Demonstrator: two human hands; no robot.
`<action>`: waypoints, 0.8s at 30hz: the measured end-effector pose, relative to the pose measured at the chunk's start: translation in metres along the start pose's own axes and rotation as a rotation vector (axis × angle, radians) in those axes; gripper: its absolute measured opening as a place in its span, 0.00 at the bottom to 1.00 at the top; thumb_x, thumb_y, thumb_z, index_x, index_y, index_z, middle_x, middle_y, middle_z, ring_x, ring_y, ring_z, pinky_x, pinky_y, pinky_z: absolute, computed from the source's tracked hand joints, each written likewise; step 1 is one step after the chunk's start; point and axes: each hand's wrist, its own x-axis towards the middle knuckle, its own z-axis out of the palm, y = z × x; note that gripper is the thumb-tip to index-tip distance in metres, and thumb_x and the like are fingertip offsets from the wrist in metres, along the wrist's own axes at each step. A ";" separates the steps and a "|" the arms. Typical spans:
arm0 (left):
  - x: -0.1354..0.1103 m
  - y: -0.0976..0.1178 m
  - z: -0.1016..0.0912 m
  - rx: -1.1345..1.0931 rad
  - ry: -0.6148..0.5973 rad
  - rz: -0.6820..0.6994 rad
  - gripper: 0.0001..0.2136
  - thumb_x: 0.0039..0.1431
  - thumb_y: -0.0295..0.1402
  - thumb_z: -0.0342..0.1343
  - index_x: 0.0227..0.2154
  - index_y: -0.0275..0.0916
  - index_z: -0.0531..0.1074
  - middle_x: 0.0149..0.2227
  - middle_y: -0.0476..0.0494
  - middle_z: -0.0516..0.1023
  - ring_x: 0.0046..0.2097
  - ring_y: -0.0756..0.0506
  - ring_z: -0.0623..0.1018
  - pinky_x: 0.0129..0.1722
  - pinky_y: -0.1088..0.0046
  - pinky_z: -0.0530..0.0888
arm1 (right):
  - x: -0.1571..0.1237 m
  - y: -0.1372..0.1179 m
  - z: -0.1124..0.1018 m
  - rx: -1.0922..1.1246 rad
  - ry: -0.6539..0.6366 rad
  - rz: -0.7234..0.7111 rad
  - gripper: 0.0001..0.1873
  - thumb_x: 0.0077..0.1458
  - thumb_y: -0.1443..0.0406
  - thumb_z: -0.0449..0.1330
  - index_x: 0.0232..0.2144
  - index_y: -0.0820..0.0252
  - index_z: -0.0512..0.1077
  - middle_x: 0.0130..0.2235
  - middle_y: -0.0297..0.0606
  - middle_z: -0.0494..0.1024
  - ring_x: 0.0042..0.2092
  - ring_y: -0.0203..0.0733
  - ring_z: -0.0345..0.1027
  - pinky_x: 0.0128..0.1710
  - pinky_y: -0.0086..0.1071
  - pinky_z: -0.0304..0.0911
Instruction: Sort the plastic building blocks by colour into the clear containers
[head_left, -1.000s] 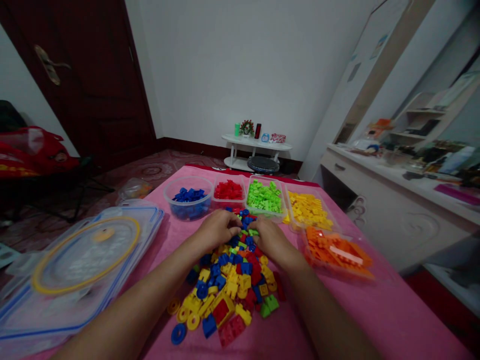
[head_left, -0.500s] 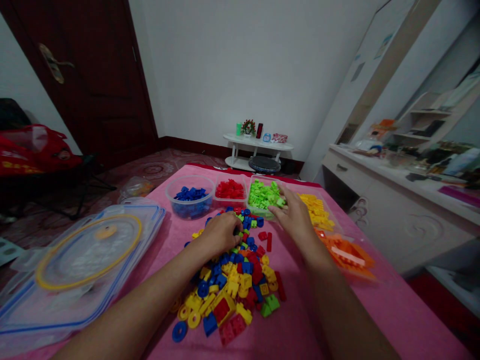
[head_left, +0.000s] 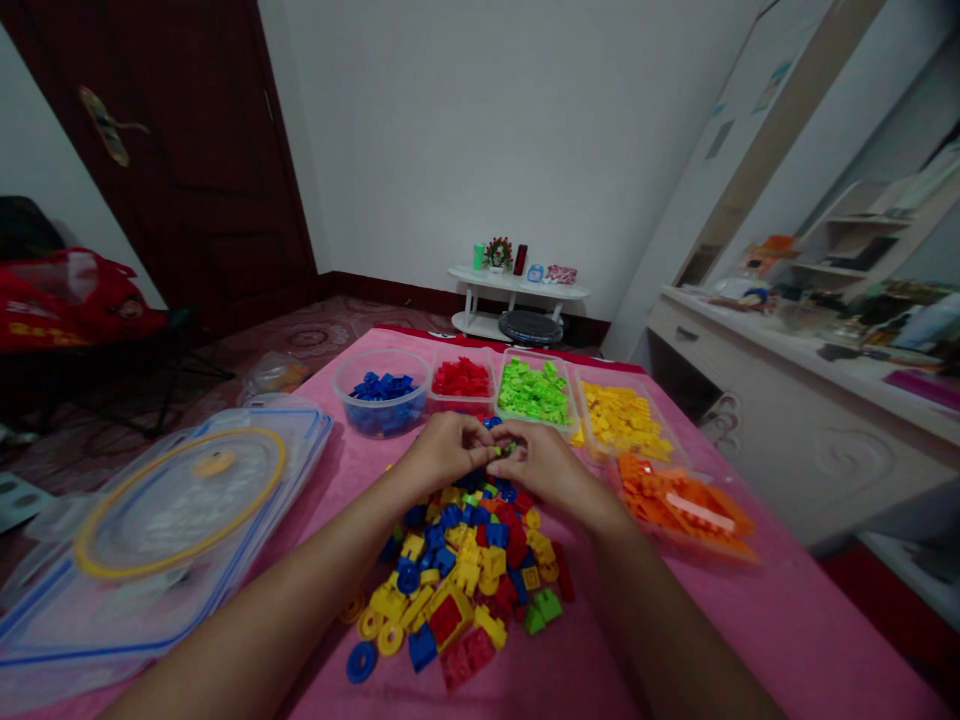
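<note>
A heap of mixed plastic building pieces [head_left: 469, 570], blue, yellow, red and green, lies on the pink table [head_left: 750, 620]. My left hand [head_left: 442, 452] and my right hand [head_left: 541, 462] meet at the heap's far end, fingers pinched together around small green pieces [head_left: 502, 450] between them. Behind the hands stand sorted tubs: blue pieces in a round bowl [head_left: 382, 400], red pieces [head_left: 460, 378], green pieces [head_left: 534, 390], yellow pieces [head_left: 622, 418]. An orange pile in a tray [head_left: 679, 505] lies at the right.
A large clear lid with blue rim and yellow ring [head_left: 161, 515] lies on the table's left. A white dresser [head_left: 787, 420] stands close at the right. A small white shelf [head_left: 517, 295] and a dark door [head_left: 187, 170] are beyond.
My right hand came back from over the green tub to the heap's far end and now meets my left hand. Both hands have closed on small green pieces.
</note>
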 end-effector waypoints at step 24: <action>0.002 -0.014 0.008 0.568 0.096 0.047 0.16 0.56 0.35 0.51 0.46 0.42 0.72 0.41 0.41 0.72 0.45 0.43 0.72 0.45 0.69 0.68 | -0.002 0.015 0.010 -0.788 0.116 0.148 0.13 0.56 0.65 0.53 0.43 0.59 0.72 0.42 0.45 0.75 0.44 0.48 0.69 0.39 0.34 0.57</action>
